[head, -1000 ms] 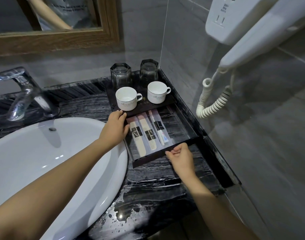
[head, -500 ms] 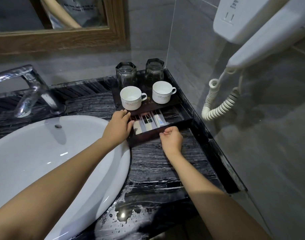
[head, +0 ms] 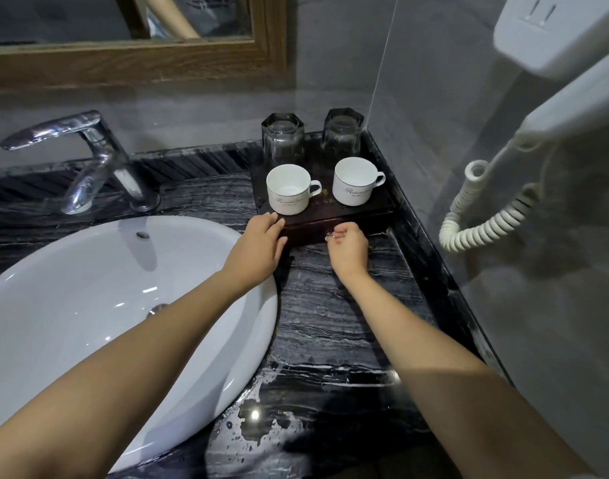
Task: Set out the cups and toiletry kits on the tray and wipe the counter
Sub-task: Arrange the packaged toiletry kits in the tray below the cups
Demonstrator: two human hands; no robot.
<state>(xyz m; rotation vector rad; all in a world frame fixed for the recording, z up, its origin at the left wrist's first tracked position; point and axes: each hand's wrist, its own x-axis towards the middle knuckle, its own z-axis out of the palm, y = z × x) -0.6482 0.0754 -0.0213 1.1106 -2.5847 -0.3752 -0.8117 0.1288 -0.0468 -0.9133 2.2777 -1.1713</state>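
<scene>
A dark wooden tray [head: 365,210] stands in the counter's back right corner. On it are two white cups [head: 288,190] [head: 353,183] and, behind them, two upturned glasses [head: 283,136] [head: 342,131]. The tray's drawer front [head: 306,233] sits flush, so the toiletry kits are hidden inside. My left hand [head: 258,247] rests on the tray's front left corner, fingers on top. My right hand [head: 348,250] has its fingers curled at the middle of the drawer front, pinching what looks like a small shiny knob.
A white basin [head: 88,305] fills the left, with a chrome faucet [head: 88,157] behind it. The black marble counter [head: 330,323] shows water spots near its front edge. A wall hair dryer [head: 555,98] with a coiled cord [head: 486,219] hangs at the right. A framed mirror [head: 123,63] is above.
My right hand pushed the drawer with the toiletry kits in until it closed. My left hand stayed on the tray's corner.
</scene>
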